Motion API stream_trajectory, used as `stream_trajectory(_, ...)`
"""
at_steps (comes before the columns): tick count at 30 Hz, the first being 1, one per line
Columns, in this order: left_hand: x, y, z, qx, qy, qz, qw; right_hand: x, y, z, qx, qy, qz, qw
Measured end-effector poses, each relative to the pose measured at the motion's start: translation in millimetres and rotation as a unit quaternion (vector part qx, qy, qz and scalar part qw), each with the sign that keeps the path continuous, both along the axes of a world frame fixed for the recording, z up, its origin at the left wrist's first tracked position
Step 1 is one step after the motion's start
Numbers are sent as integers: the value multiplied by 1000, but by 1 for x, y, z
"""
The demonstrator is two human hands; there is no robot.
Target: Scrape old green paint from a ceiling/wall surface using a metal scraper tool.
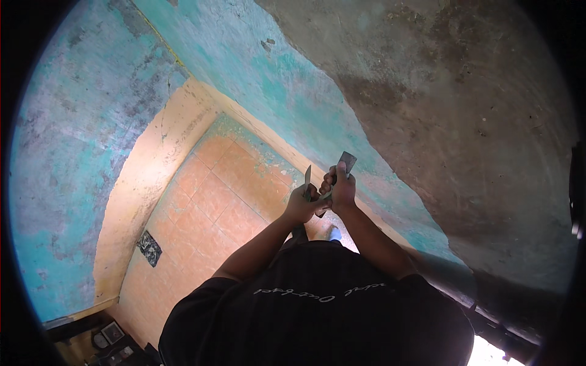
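My left hand (299, 206) is closed around a tool whose narrow, pointed-looking blade (307, 175) stands up past the fingers; it may be a scraper seen nearly edge-on. Close beside it, my right hand (342, 188) grips a putty knife (348, 159) with a flat, dark, squarish blade angled up and away. The thumb lies along that blade. Both hands are held together in front of my body, near the foot of the right-hand wall. Fingers hide both handles. Something small and pale shows just under the hands, too hidden to name.
The right wall has flaking turquoise paint (305, 91) beside a large bare grey-brown area (464, 122). A turquoise wall (79, 140) with a peach lower band stands left. Paint flakes speckle the orange tiled floor (207, 201). A black-and-white patterned piece (149, 248) lies near the left wall.
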State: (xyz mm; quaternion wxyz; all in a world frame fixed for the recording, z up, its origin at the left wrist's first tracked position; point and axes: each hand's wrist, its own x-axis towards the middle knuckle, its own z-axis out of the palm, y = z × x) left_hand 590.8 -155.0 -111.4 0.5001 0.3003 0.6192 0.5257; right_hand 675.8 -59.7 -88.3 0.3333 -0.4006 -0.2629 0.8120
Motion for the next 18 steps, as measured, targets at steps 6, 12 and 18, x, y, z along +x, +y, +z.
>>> stream_trajectory(6, -18, 16, 10, 43, -51, 19, 998, -16, 10, 15, -3, 53, -39, 998)
stream_trajectory(12, -21, 0, 9, 3, -63, -14, 998, -16, -5, -2, -10, 11, -14, 1000)
stream_trajectory(18, -31, 15, 9, 48, -111, -15, 993, -19, 7, 8, 14, 2, -15, 1000)
